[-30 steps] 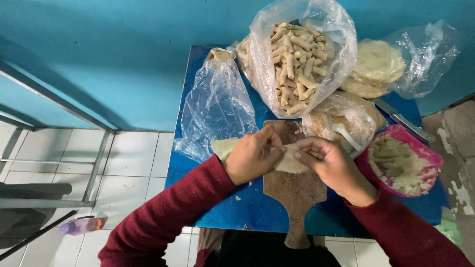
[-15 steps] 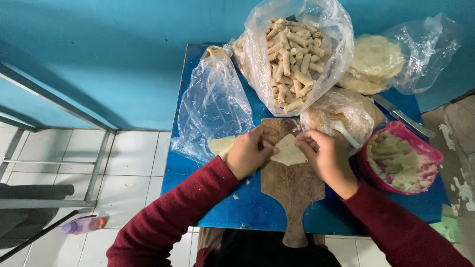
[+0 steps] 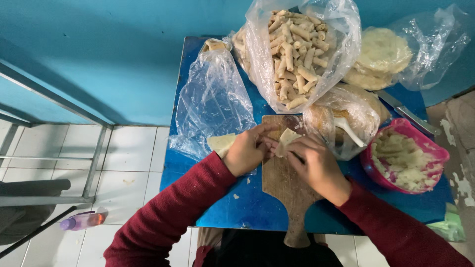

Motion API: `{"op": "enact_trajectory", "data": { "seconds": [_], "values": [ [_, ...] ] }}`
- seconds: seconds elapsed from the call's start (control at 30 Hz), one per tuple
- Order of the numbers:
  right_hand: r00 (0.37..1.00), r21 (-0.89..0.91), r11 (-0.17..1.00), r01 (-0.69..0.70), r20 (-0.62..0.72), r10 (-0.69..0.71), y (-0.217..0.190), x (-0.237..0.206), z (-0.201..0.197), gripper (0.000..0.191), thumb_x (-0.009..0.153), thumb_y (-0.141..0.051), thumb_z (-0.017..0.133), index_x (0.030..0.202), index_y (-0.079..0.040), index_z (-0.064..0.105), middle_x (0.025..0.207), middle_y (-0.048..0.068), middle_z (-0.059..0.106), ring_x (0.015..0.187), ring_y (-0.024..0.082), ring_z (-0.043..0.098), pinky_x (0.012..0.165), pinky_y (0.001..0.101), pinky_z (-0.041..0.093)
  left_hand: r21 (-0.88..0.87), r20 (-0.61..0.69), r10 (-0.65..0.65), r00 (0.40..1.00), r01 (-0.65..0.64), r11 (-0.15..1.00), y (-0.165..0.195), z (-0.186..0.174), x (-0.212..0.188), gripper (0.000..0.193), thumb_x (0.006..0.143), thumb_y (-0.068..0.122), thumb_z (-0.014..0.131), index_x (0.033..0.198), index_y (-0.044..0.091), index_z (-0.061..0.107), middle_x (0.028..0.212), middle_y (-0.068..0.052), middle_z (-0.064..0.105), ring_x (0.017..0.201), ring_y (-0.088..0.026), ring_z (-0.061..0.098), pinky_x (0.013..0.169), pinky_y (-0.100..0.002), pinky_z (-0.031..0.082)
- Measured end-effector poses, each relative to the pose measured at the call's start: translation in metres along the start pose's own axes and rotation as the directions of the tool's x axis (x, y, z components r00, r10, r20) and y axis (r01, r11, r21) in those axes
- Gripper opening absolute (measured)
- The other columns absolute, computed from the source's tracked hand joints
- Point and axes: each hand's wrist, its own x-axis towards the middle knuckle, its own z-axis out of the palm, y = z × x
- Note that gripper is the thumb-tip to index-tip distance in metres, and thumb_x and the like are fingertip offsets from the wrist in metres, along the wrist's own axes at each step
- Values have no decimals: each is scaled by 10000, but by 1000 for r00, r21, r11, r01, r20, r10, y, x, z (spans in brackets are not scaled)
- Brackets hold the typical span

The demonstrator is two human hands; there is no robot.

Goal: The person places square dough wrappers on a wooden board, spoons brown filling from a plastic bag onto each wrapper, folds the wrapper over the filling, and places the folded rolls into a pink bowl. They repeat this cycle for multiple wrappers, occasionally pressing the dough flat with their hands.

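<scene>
The pale wrapper [image 3: 286, 139] (flat a moment ago) is now folded smaller between both hands' fingertips.

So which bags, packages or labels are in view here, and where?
Clear bag of pale rolls: table's back middle.
Clear bag of round flat wrappers: back right.
Crumpled clear bag, nearly empty: left, behind the left hand.
Clear bag with a white spoon: beside the pink bowl.
No labels or screens.

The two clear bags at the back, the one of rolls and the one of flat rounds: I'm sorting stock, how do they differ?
The bag of rolls holds many small tan cylinders piled loosely; the bag of flat rounds holds pale discs stacked flat. The bag of rolls stands taller and fuller, mid-table; the bag of flat rounds lies lower, at the far right corner. Both are clear plastic, open, on the blue table.
</scene>
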Motion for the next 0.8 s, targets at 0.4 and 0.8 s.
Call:
{"op": "enact_trajectory", "data": {
  "seconds": [0.4,0.8],
  "values": [
    [996,130,988,-78,46,73,1,-1,-4,110,881,-56,680,980,-9,675,989,151,689,954,358,640,835,410,493,115,-4,3,1000,-2,993,24,-2,-8,490,937,-66,525,1413,52,518,1078,-133,741,949,-187,742,777,-279,589],
    [927,190,909,-371,137,350,6,1,1,135,877,-162,729,941,-44,722,967,88,709,894,257,681,736,346,537,943,70,129,989,-108,314,66,-74,-31,288,764,193,786,1023,97,703,967,-114,705,922,-349,684,823,-454,540]
  ]
}}
